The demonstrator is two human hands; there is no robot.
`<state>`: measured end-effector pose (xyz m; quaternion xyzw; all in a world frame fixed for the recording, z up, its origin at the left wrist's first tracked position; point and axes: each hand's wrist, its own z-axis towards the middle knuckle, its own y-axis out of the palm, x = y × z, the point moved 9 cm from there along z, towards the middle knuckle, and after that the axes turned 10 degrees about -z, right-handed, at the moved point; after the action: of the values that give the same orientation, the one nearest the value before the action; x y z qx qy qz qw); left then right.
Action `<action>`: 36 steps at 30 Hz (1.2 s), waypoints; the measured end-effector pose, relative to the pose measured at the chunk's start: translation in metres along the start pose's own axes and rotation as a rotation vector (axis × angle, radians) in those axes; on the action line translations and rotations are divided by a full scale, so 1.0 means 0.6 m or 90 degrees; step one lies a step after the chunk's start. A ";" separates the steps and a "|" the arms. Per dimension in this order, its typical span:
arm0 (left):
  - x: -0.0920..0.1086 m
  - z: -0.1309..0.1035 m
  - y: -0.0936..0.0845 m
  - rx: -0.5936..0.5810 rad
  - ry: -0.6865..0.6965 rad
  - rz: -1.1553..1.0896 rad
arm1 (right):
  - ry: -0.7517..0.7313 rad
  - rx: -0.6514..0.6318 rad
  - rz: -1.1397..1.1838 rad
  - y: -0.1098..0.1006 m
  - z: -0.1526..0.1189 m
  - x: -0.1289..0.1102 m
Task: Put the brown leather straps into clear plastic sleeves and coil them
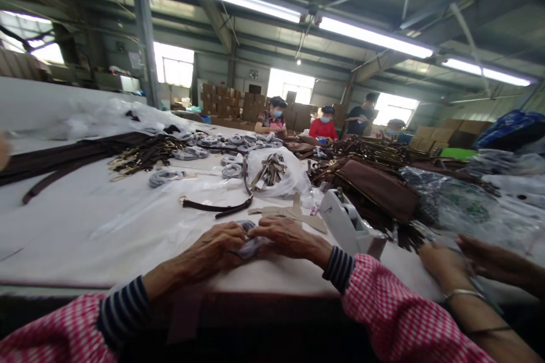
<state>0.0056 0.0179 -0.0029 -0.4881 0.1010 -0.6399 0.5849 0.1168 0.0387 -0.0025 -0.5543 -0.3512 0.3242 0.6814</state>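
Note:
Both of my hands meet at the table's front edge around a small grey wrapped bundle [249, 247]. My left hand [217, 247] has its fingers closed on the bundle's left side. From the right, my right hand [287, 235] grips the same bundle with bent fingers. Just beyond them lies a dark brown strap [217, 206] with a metal ring at its left end. Flat beige strips [293, 214] rest behind my right hand. A white tape dispenser [347, 224] stands to the right of it.
An open plastic bag [279, 173] holds beige pieces. Brown bags [374, 187] are piled at right; straps with metal clasps [142, 156] lie at left. Another person's hands [447, 264] work at the right edge. Several people are across the table.

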 end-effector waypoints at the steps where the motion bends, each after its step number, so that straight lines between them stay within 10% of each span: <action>1: 0.002 -0.003 -0.007 0.009 0.026 -0.019 | 0.005 0.001 -0.013 0.000 -0.005 0.000; 11: -0.032 0.017 0.041 -0.042 -0.272 0.228 | 0.110 0.008 0.034 0.026 -0.002 0.008; 26: -0.031 0.032 0.081 -0.053 -0.224 0.374 | 0.170 0.002 0.168 0.020 -0.014 0.013; 30: -0.032 0.022 0.033 0.003 -0.251 0.252 | 0.259 0.032 0.380 -0.009 -0.038 0.082; 36: -0.075 -0.032 -0.088 0.269 -0.480 -0.285 | 0.491 0.054 0.049 -0.038 -0.123 0.212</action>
<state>-0.0503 0.0630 0.0018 -0.5660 -0.3576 -0.5354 0.5150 0.2489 0.1017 0.0246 -0.6198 -0.0343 0.1315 0.7729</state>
